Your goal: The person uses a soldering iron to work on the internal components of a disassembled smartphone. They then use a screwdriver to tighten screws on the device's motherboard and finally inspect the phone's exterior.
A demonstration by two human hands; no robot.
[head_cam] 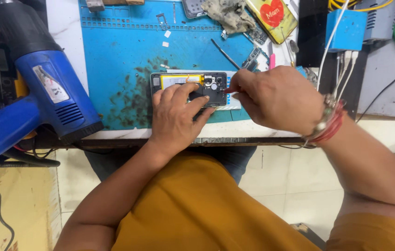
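Opened phone (192, 86), back cover off, lies flat on blue work mat (123, 51), under fingertips of both hands. Left hand (176, 116): fingers spread, pressing down on lower half of unit, not clenched. Right hand (276, 97): fingers pinched shut on thin red-tipped tool (227, 91), tip just beyond the left fingertips, at the camera-end board.

Handling, est.: light, stiff, thin slab; exposed board and flex parts fragile. Hold by frame edges; avoid yellow-labelled battery (179, 80) beyond the left fingertips. Mat: rubbery, matte, dark-stained. Blue heat gun (44, 93), hard plastic, well apart, outboard of left hand.
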